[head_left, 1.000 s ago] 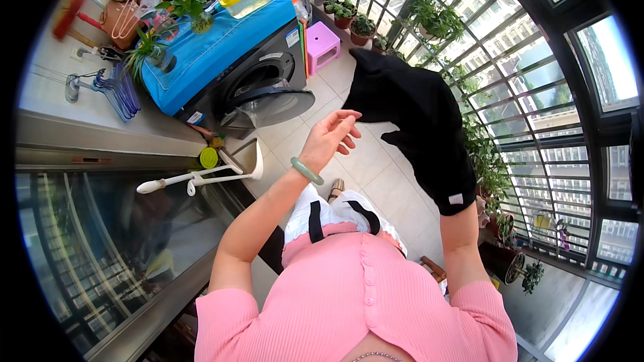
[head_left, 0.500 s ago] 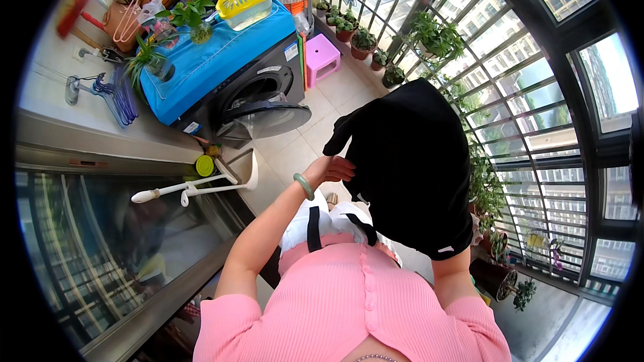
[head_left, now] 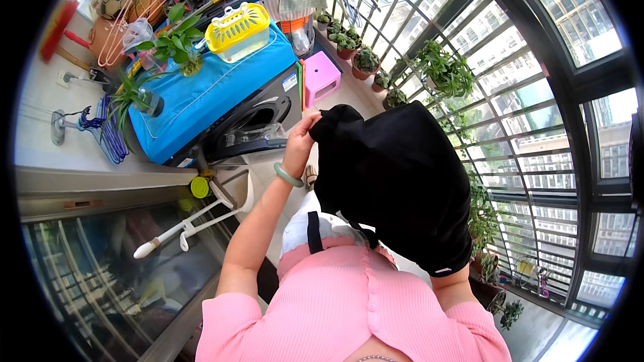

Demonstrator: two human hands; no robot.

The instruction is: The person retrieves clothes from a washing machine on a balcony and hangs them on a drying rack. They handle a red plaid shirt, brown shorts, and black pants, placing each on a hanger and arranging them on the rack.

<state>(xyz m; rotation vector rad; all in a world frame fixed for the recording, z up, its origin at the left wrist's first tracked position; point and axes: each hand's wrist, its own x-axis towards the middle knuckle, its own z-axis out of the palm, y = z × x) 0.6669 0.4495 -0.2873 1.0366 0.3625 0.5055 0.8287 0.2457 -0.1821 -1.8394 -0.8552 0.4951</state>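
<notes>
A black garment [head_left: 396, 181] hangs spread in front of me above my pink top. My left hand [head_left: 300, 142], with a green bangle on the wrist, grips the garment's upper left corner. My right hand is hidden behind the cloth; only the forearm [head_left: 453, 288] shows below its lower right hem, so its grip cannot be seen. Behind the garment stands a front-loading washing machine [head_left: 251, 124] with its door open, topped by a blue cover [head_left: 208, 87].
A yellow plastic cage [head_left: 237, 27] and potted plants [head_left: 176, 43] sit on the machine. A pink stool [head_left: 320, 75] stands beside it. Several pot plants [head_left: 439, 70] line the barred window at right. A white-handled mop [head_left: 184, 228] leans near a glass door at left.
The garment has swung from my right side to the front and spread wider. My left hand, open and apart from it a second ago, has closed on its upper corner.
</notes>
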